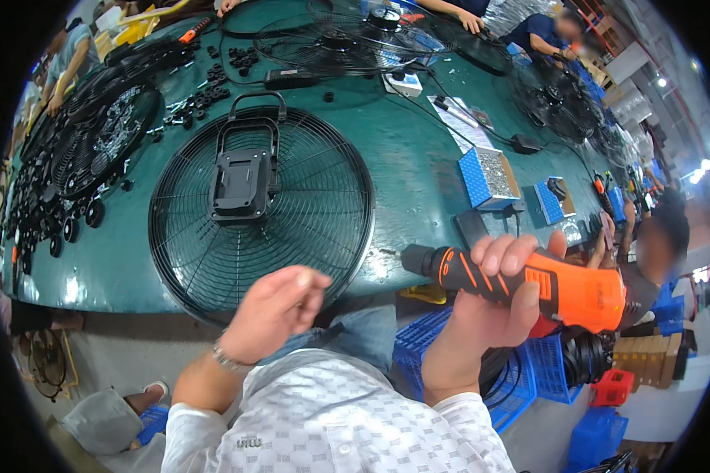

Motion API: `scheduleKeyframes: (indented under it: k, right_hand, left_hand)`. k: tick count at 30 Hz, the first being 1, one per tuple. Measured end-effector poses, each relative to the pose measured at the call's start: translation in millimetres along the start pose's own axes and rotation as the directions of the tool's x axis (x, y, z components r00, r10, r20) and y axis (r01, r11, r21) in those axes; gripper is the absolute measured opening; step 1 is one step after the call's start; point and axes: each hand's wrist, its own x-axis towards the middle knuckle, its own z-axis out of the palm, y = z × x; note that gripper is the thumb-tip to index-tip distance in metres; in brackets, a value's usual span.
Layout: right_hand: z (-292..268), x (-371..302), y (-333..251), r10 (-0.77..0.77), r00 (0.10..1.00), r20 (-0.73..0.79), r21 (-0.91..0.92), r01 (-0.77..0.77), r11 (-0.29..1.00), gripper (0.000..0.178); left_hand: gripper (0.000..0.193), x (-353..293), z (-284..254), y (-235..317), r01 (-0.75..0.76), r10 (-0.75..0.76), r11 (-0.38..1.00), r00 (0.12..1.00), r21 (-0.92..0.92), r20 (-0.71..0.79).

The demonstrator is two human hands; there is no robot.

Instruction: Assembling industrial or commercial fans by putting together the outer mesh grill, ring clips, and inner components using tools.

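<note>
My right hand (497, 307) is wrapped round an orange and black cordless screwdriver (564, 288), held above the table's front edge with its bit pointing left. My left hand (272, 311) hovers at the near rim of a round black fan grille (315, 205). Its fingers are curled and pinched together, and anything between them is too small to make out. The grille lies flat on the green table. A black motor housing (241, 183) sits at its middle, with a black carrying handle (258, 98) towards the far rim.
To the right stand an open blue box of small metal parts (493, 177) and a smaller blue box (554, 199). Black knobs and fittings (71, 229) are scattered at the left. More fan grilles (331, 39) lie at the back, where other people work. Blue crates (521, 378) stand below.
</note>
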Motion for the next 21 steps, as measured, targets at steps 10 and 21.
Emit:
scheduleKeyframes:
  k: [10, 21]
  right_hand:
    - [-16, 43, 60, 0.104, 0.971, -0.217, -0.333, -0.174, 0.927, 0.054]
    - [-35, 45, 80, 0.147, 0.976, -0.161, -0.354, -0.196, 0.915, 0.055]
  left_hand:
    - [0.028, -67, -156, 54, -0.484, 0.632, 0.753, 0.344, 0.445, -0.695]
    - [0.041, -16, -156, 98, 0.013, 0.789, 0.313, 0.554, 0.950, -0.267]
